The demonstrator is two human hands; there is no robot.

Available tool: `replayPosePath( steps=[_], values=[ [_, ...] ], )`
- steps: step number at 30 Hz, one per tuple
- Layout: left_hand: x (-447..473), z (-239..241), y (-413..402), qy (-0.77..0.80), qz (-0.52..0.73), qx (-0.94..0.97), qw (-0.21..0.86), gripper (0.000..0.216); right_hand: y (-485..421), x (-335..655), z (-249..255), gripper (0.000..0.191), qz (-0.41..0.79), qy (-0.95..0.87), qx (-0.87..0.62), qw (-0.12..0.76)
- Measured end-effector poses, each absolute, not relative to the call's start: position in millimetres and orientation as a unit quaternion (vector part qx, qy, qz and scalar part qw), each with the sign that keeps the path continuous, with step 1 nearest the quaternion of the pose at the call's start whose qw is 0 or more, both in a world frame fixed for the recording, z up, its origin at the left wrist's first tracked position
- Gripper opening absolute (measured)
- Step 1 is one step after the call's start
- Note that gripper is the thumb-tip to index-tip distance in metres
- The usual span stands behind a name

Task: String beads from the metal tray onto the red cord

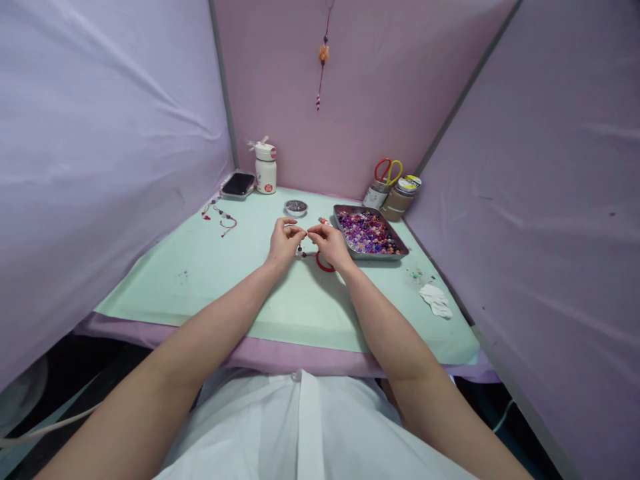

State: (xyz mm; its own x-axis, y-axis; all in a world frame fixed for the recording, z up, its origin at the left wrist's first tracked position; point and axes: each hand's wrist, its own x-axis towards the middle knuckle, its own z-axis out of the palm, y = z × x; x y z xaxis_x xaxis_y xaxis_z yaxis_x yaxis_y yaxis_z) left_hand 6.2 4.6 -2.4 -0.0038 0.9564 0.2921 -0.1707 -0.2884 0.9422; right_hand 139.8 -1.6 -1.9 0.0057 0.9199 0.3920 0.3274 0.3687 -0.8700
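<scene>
Over the middle of the table, my left hand (287,241) and my right hand (330,244) meet fingertip to fingertip. Both are closed in a pinch, with a tiny red bit showing between them that looks like the end of a cord. Below the fingers runs a beaded cord (300,249) with dark beads, partly hidden by the hands. A red loop (325,263) lies under my right hand; whether it is a scissor handle or cord I cannot tell. Just right of that hand stands a metal tray (373,256) filled with purple, red and orange beads.
A small round dish (296,208) sits behind my hands. At the back left are a white bottle (266,170), a phone (239,184) and finished-looking beaded cords (227,217). Jars (397,202) and scissors (384,171) stand back right, crumpled tissue (436,301) nearer. A beaded strand (324,53) hangs behind.
</scene>
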Motion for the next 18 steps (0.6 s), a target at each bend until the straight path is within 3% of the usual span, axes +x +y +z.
replayPosePath(
  steps=[13,18],
  values=[
    [5.9,-5.0,4.1,0.395,0.598,0.555,0.423,0.032,-10.0,135.7,5.2,0.015,0.257,-0.643,-0.51,0.51],
    [2.3,-2.6,-0.1,0.431,0.587,0.627,0.277,0.006,-4.8,138.6,0.5,0.017,0.272,-0.621,-0.516,0.523]
  ],
)
